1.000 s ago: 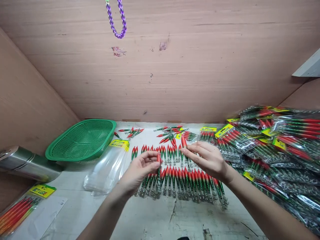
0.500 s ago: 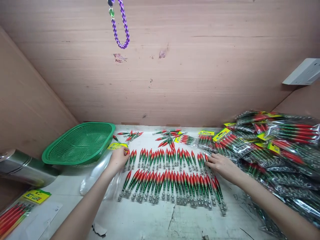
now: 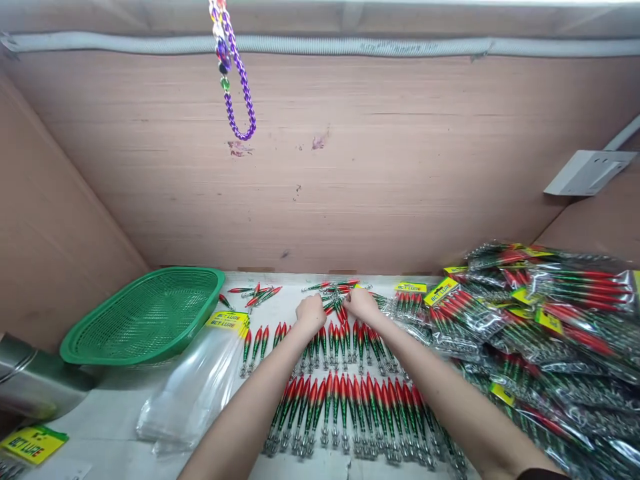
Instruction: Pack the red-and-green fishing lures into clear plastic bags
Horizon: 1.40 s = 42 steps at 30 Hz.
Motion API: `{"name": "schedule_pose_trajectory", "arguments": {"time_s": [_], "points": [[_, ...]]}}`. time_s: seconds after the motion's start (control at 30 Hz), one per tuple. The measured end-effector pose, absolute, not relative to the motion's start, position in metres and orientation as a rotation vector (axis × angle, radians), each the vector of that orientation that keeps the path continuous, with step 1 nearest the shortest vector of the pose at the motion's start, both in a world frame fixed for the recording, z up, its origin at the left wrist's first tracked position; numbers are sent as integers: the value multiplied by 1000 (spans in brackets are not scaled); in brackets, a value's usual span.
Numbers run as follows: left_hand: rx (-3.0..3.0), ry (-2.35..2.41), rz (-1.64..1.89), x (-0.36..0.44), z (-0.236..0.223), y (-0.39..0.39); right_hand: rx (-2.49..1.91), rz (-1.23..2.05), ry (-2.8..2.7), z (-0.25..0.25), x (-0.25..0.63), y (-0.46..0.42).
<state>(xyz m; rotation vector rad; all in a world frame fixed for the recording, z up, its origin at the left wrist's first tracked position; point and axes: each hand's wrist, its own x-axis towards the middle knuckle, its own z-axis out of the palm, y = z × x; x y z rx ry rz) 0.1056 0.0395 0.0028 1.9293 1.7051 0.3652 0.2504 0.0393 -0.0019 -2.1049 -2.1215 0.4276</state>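
Observation:
Red and green fishing lures (image 3: 336, 400) with metal hook crowns lie in two rows on the white tabletop, red tips pointing away from me. Behind the rows is a small loose pile of lures (image 3: 336, 287). My left hand (image 3: 311, 312) is closed at the left side of this pile, over the back row. At the pile's right side my right hand (image 3: 361, 303) has its fingers curled together against the lures. Whatever either hand grips is hidden by the fingers. My forearms cover parts of both rows.
A green plastic basket (image 3: 145, 357) stands at the left beside clear bags (image 3: 195, 387) with yellow header cards (image 3: 227, 320). Packed lure bags (image 3: 530, 347) are heaped at the right. More loose lures (image 3: 257, 293) lie at the back left. A purple cord (image 3: 245, 93) hangs in front.
Both my hands have moved inward from the two ends of the back row to the loose pile behind its middle. The view has tilted up, showing a conduit along the wall.

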Motion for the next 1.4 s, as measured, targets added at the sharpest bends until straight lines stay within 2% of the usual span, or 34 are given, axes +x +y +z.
{"name": "schedule_pose_trajectory", "arguments": {"time_s": [0.17, 0.3, 0.63, 0.87, 1.1, 1.23, 1.4], "points": [[1800, 1701, 335, 101, -8, 52, -2199, 659, -1828, -16, 243, 52], [1713, 1638, 455, 93, -9, 54, -2098, 746, -1640, -15, 252, 53], [1391, 1457, 1227, 86, -1, 61, -1624, 751, -1262, -6, 283, 25], [1168, 1161, 1507, 76, 20, 60, -1338, 819, -1139, 16, 299, -1], [867, 877, 1460, 66, 43, 16, -1147, 1028, -1070, 54, 290, -42], [745, 771, 1328, 58, 56, -22, -1175, 1376, -976, 56, 285, -71], [654, 711, 1214, 53, 63, -60, -1151, 1835, -789, 30, 256, -114]]}}
